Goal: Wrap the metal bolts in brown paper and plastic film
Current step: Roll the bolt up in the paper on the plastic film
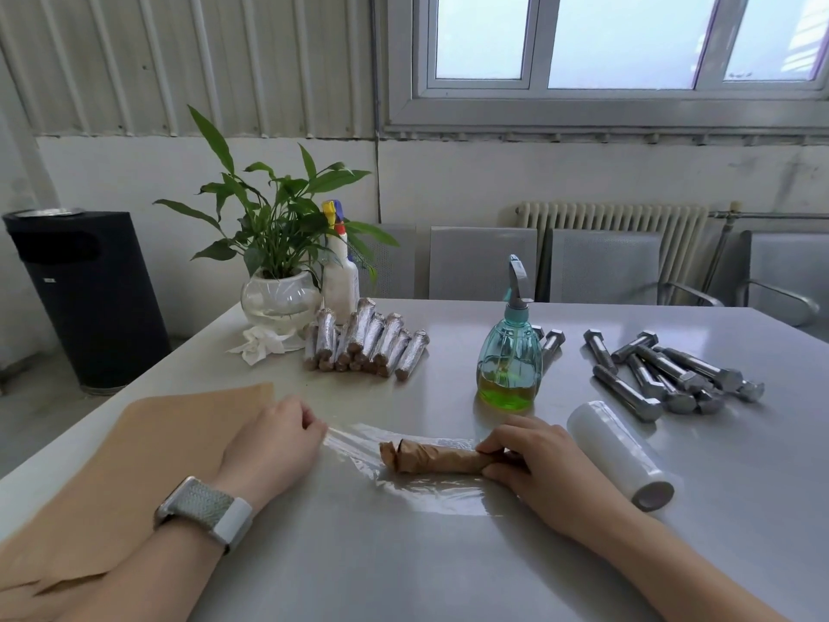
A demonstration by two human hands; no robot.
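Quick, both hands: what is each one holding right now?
Left hand: fingers pinched shut on the plastic film.
Right hand: closed on the right end of the paper-wrapped bolt.

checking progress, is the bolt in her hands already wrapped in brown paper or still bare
Wrapped in paper: the paper-wrapped bolt shows only crumpled brown paper, no metal, lying on clear plastic film.

table [403, 567] | bolts [673, 374] | film roll [621, 455] | brown paper [148, 446] (flat)
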